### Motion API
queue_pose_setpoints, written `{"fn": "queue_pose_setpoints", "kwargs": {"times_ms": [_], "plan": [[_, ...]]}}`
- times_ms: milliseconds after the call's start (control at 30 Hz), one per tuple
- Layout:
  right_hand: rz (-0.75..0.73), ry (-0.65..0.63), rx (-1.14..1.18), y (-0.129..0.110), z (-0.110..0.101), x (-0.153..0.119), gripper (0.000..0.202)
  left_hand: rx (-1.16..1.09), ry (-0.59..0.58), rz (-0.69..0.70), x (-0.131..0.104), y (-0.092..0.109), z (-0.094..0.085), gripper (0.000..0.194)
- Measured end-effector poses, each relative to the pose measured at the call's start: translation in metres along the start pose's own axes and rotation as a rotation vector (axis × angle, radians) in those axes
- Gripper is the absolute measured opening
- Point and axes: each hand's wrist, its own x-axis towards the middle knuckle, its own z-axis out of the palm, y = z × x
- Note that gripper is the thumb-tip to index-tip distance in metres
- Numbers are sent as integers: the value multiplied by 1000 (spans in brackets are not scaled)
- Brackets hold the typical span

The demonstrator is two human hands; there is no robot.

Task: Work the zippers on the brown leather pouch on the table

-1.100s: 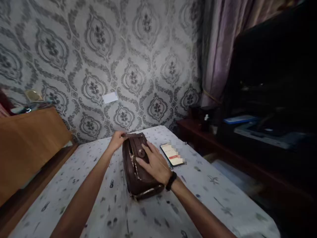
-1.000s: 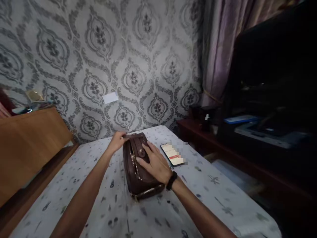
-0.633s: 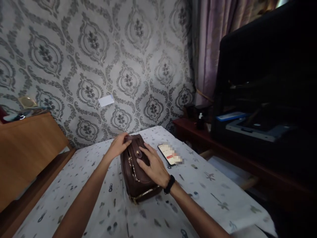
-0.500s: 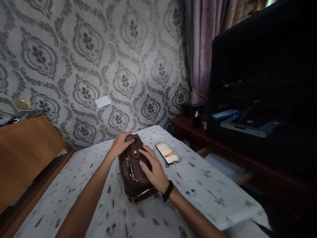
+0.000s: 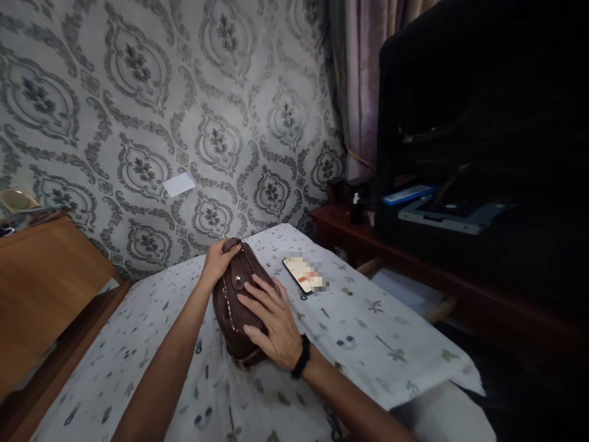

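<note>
A dark brown leather bag (image 5: 246, 310) with gold zips and a round metal stud on its strap tab rests on the white patterned sheet (image 5: 368, 344). My left hand (image 5: 217, 261) holds its far end by the strap, thumb on top and the other fingers mostly hidden behind. Across the bag's right side lies my right hand (image 5: 271, 322), its fingers spread and touching the leather without closing round it. A black band (image 5: 302, 357) circles the right wrist. Just beyond that hand, a phone (image 5: 304, 274) with a lit, partly blurred screen lies on the sheet.
A wooden board (image 5: 50, 270) borders the left side. At the right stand a dark red shelf (image 5: 335, 224) and a large black cabinet-like object (image 5: 437, 123) with a blue box (image 5: 409, 195) on it. Patterned wallpaper (image 5: 221, 141) covers the wall behind, with a white card (image 5: 178, 184) on it.
My right hand has slid nearer along the bag, its fingers spread wider. The bag's far end has turned slightly, and my left hand now grips the strap there. The view has shifted a little.
</note>
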Motion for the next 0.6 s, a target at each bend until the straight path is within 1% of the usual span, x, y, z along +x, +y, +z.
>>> {"fn": "queue_pose_setpoints", "kwargs": {"times_ms": [167,367,500,600], "plan": [[4,19,-10,-2,0,1,43,141,30,22,-8,8,1,26],[13,62,7,-1,0,0,42,342,59,45,-15,20,4,16],[42,88,-22,-1,3,-1,45,377,36,35,-20,20,5,20],[65,99,-10,-2,5,-1,44,371,13,41,-29,20,6,30]]}}
